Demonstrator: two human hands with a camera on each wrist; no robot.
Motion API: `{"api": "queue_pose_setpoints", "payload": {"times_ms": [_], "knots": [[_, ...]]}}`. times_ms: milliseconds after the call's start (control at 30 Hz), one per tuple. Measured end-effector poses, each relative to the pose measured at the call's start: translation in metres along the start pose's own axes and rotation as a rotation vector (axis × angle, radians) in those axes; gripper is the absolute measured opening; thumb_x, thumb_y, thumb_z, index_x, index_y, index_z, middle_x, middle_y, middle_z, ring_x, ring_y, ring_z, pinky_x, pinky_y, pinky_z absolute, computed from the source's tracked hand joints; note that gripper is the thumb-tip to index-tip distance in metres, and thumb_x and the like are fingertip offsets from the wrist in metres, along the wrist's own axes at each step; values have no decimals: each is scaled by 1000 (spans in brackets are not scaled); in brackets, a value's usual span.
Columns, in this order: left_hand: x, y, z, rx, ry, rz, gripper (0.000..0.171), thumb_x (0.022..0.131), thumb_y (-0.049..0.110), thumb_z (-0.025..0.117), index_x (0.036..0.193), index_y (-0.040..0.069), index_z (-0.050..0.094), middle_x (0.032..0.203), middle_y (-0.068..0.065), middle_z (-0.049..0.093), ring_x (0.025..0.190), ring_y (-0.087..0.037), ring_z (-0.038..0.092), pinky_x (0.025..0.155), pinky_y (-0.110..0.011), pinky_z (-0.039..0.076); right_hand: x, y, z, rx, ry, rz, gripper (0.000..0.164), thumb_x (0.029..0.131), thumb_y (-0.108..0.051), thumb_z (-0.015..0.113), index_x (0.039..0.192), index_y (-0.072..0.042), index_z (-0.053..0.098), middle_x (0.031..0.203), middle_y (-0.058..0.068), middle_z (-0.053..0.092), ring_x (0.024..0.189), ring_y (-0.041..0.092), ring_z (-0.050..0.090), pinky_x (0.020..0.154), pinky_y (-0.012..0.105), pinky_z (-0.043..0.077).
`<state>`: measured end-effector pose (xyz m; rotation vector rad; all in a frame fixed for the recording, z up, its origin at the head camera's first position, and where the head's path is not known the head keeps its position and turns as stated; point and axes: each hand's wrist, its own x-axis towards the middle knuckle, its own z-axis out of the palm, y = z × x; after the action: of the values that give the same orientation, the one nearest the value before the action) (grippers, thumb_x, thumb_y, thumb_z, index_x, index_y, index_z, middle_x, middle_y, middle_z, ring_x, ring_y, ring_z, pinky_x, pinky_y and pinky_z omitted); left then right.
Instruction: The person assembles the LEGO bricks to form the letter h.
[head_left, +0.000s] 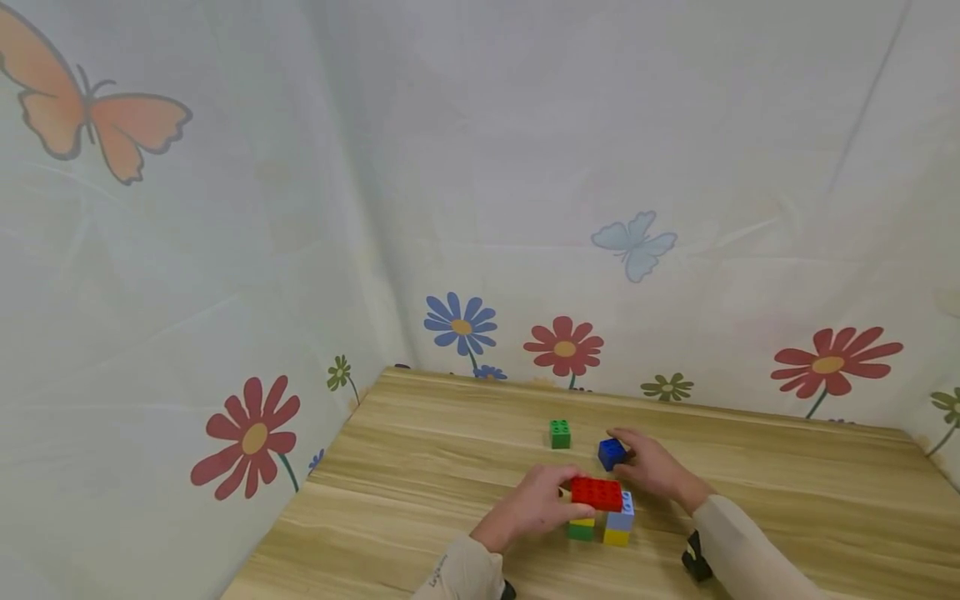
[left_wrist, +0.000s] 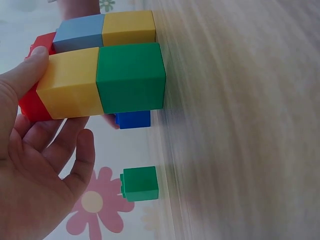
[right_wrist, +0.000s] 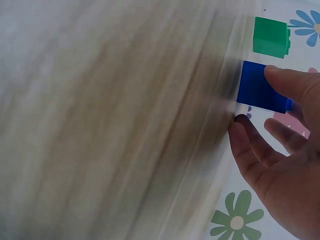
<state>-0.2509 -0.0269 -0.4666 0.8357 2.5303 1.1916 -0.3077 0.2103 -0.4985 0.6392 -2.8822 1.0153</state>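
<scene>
My left hand (head_left: 534, 502) grips the red brick (head_left: 596, 492), which bridges two short stacks. One stack has a yellow brick (left_wrist: 70, 82) over a green brick (left_wrist: 131, 77). The other has a light blue brick (head_left: 620, 515) over a yellow brick (head_left: 617, 537). In the left wrist view the thumb lies at the joint of the red and yellow bricks. Beyond this build, my right hand (head_left: 660, 471) pinches a dark blue brick (head_left: 612, 453) at the tabletop. Its thumb presses one side in the right wrist view; the fingertip opposite is mostly hidden behind the brick.
A loose green brick (head_left: 560, 434) stands farther back on the wooden table (head_left: 450, 433), left of the dark blue one. A pale curtain (head_left: 510, 208) printed with flowers and butterflies hangs behind the table and along its left side.
</scene>
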Motion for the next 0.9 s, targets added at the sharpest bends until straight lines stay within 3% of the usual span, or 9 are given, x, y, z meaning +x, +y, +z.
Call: {"api": "queue_pose_setpoints", "payload": {"times_ms": [333,900], "knots": [[0,1,1,3,7,11,29,83,36,72,107,22,64,90,18,61,77,-1,53,66,-19,45,0,2,1,14,3,80,42,85,-4,68,125,-1,54,122,17,56,101,30,58,87,49,47],[0,0,2,-12,22,-36,26,82,37,73,103,24,64,90,18,60,76,-3,54,66,-20,46,-11,-3,-6,35,9,73,34,85,-8,70,115,-4,57,110,10,62,95,25,60,82,44,50]]}}
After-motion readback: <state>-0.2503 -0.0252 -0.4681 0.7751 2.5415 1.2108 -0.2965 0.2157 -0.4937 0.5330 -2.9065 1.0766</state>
